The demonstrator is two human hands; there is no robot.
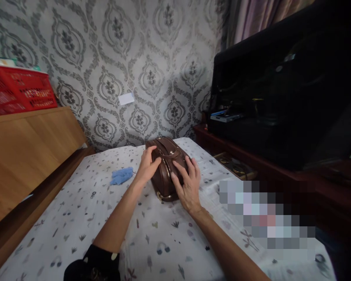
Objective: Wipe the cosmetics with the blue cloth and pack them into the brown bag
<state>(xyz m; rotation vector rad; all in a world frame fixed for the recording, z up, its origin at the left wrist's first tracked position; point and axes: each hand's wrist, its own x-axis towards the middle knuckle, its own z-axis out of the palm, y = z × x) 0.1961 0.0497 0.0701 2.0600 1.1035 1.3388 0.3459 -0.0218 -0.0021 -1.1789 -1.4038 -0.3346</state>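
Note:
A brown leather handbag with a zipper and a carrying handle sits on the patterned bed sheet in the middle of the view. My left hand rests against its upper left side, thumb and fingers apart, with some fingertips hidden. On the right side of the bag lies my right hand, its fingers spread over the leather. The zipper runs along the top between my hands, and its gold pull hangs at the near end. To the left of the bag, a crumpled blue cloth lies on the sheet.
A white printed sheet covers the bed. At left stands a wooden headboard with a red basket above it. A large black television stands on a dark red cabinet at right. Patterned wallpaper lies behind.

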